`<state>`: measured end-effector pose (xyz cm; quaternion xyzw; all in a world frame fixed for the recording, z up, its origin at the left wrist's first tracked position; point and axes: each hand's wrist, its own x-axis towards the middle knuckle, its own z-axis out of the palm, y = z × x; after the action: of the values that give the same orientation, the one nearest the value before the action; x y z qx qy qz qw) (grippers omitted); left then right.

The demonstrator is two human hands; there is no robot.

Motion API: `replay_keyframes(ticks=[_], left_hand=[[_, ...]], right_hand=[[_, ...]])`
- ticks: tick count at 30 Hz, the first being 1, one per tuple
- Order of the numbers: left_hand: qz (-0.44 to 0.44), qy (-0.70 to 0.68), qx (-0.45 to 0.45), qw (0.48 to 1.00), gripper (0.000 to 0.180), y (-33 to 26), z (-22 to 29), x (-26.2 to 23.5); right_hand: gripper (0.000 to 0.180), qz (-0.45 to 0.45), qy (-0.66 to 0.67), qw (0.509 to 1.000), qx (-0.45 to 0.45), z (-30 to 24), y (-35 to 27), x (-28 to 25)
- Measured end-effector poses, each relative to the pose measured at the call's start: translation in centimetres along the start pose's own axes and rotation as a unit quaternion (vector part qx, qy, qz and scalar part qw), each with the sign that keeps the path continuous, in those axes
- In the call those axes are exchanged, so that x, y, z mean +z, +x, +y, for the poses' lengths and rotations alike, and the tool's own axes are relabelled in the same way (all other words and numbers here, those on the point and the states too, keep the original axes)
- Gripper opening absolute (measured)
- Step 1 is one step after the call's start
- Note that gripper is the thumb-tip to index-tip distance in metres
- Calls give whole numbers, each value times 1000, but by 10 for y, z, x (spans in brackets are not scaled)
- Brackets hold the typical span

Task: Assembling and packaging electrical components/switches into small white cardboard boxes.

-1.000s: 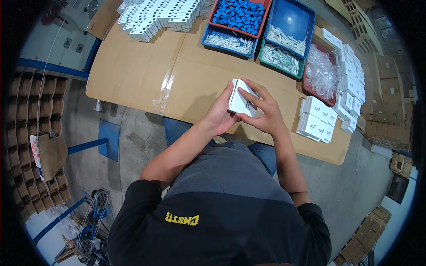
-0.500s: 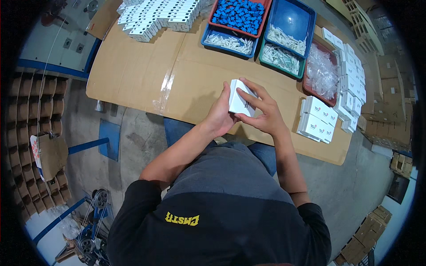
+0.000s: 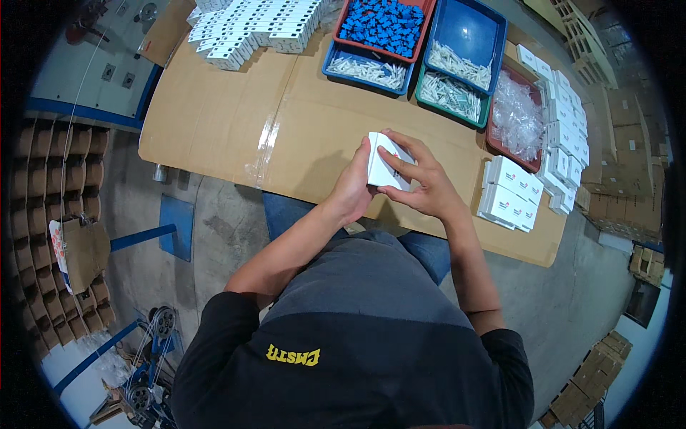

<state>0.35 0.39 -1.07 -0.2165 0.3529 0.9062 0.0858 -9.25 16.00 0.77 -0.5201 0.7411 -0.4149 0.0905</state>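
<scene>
A small white box (image 3: 386, 169) is held between my two hands, above the near part of the cardboard-covered table (image 3: 314, 136). My left hand (image 3: 351, 187) grips its left side, with the palm under and beside it. My right hand (image 3: 429, 179) lies over the right side, its fingers spread across the top face and the thumb at the near edge. Part of the box's printed face is hidden under the right fingers. To the right of my hands, similar white boxes (image 3: 511, 193) lie in a small stack.
At the far side are a red tray of blue parts (image 3: 382, 28), blue trays (image 3: 468, 32) and a green tray (image 3: 450, 100) with small white pieces. A reddish tray (image 3: 518, 118) holds clear plastic bags, beside more white boxes (image 3: 568, 136). Stacked boxes (image 3: 257, 25) fill the far left.
The box has tilted slightly in my hands, and my right fingers have shifted a little on its top face. Otherwise things look the same.
</scene>
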Motion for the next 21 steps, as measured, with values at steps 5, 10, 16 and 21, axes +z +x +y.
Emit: replay_keyframes(ticks=[5, 10, 16, 21], left_hand=[[-10, -29, -12, 999, 63, -1, 1, 3], [-113, -108, -27, 987, 60, 2, 10, -9], [-125, -128, -19, 984, 67, -1, 16, -8], [-185, -194, -5, 963, 72, -4, 19, -5]], right_hand=[[70, 1, 16, 1000, 10, -2, -1, -1], [70, 24, 6, 999, 24, -15, 3, -6], [72, 8, -19, 999, 31, -25, 11, -23], [73, -16, -38, 997, 71, -25, 15, -34]])
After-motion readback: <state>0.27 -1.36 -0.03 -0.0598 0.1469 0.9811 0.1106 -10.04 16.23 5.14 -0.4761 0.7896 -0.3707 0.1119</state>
